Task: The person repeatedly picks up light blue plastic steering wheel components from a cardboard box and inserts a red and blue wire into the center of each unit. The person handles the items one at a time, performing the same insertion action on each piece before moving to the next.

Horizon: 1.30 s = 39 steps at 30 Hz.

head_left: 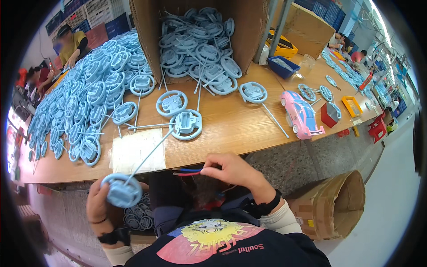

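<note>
At the lower left my left hand (95,202) is closed around the rim of a light-blue toy steering wheel (123,191). A thin rod from this wheel slants up over the table's front edge. In front of my body my right hand (231,170) pinches a few thin blue and red wires (187,170), their ends pointing left. Straight ahead on the wooden table, two more toy steering wheels (171,103) lie side by side, one showing its hollow back. Beneath the rod a white sheet (138,151) lies at the table edge.
A large heap of steering wheels (95,91) covers the left side. More fill a cardboard box (147,40) ahead. To the right are a pink toy car (302,114), a blue bin (283,66) and a red box (329,115). An open carton (329,207) stands beside me. Other people sit farther off.
</note>
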Each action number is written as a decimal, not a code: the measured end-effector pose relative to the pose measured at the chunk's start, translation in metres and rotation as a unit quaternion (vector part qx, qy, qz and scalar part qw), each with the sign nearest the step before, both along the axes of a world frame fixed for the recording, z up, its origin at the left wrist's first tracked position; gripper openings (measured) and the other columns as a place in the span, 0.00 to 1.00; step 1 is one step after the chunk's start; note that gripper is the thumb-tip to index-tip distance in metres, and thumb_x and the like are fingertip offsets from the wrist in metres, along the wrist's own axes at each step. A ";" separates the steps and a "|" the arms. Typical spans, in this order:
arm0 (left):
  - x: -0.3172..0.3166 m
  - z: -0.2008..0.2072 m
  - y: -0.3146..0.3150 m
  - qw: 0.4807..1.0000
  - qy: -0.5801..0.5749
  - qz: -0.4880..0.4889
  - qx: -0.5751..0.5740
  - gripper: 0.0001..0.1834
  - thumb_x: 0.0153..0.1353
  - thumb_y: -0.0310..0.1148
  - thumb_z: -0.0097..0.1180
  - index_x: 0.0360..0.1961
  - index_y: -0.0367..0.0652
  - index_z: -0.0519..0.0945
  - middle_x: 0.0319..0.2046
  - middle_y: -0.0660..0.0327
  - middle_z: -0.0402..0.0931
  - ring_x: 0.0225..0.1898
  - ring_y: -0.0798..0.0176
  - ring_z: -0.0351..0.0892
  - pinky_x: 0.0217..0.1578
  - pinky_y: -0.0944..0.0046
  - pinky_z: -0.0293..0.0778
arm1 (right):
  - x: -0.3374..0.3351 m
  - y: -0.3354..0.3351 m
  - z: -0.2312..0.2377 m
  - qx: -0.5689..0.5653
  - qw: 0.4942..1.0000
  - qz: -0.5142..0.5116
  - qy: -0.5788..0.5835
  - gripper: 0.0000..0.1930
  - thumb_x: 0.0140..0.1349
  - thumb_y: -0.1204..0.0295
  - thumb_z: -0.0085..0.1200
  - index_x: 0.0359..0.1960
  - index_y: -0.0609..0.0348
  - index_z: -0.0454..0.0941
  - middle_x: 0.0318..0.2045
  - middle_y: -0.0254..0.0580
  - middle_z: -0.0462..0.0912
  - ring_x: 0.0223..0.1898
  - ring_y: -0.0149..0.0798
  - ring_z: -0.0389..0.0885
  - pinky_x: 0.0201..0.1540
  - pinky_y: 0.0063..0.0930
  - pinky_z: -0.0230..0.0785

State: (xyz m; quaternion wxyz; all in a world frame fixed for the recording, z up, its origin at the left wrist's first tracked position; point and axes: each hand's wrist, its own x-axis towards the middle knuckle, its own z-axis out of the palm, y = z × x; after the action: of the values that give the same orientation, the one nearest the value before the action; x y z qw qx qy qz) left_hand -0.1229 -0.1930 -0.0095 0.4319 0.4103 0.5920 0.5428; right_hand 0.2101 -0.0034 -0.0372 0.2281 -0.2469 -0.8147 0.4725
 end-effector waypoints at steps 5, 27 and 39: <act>-0.018 -0.024 -0.045 0.982 -0.021 0.170 0.081 0.17 0.67 0.35 0.39 0.51 0.34 0.70 0.43 0.60 0.75 0.42 0.67 0.75 0.45 0.65 0.71 | -0.005 0.001 0.014 0.015 0.998 -0.046 -0.034 0.10 0.56 0.66 0.57 0.27 0.60 0.74 0.17 0.40 0.74 0.20 0.35 0.71 0.25 0.27 0.63; 0.110 -0.045 0.079 0.891 -0.443 -0.073 0.059 0.24 0.68 0.46 0.35 0.54 0.37 0.66 0.49 0.55 0.73 0.51 0.58 0.72 0.54 0.56 0.67 | -0.033 -0.021 0.027 0.135 0.990 -0.029 -0.037 0.10 0.56 0.63 0.55 0.28 0.56 0.73 0.22 0.46 0.76 0.26 0.51 0.76 0.26 0.38 0.65; 0.015 -0.056 -0.019 0.994 -0.097 0.038 0.029 0.18 0.64 0.39 0.47 0.45 0.32 0.74 0.36 0.62 0.78 0.36 0.70 0.75 0.39 0.70 0.71 | -0.032 -0.015 0.006 0.065 0.997 0.013 -0.031 0.13 0.55 0.61 0.55 0.35 0.57 0.76 0.22 0.47 0.78 0.26 0.50 0.76 0.29 0.39 0.66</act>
State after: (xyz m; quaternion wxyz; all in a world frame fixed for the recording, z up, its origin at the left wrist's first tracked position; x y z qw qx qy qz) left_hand -0.1076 -0.2123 -0.0655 0.4545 0.3455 0.5466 0.6126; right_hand 0.1778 -0.0185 -0.0311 0.2122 -0.2353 -0.8537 0.4133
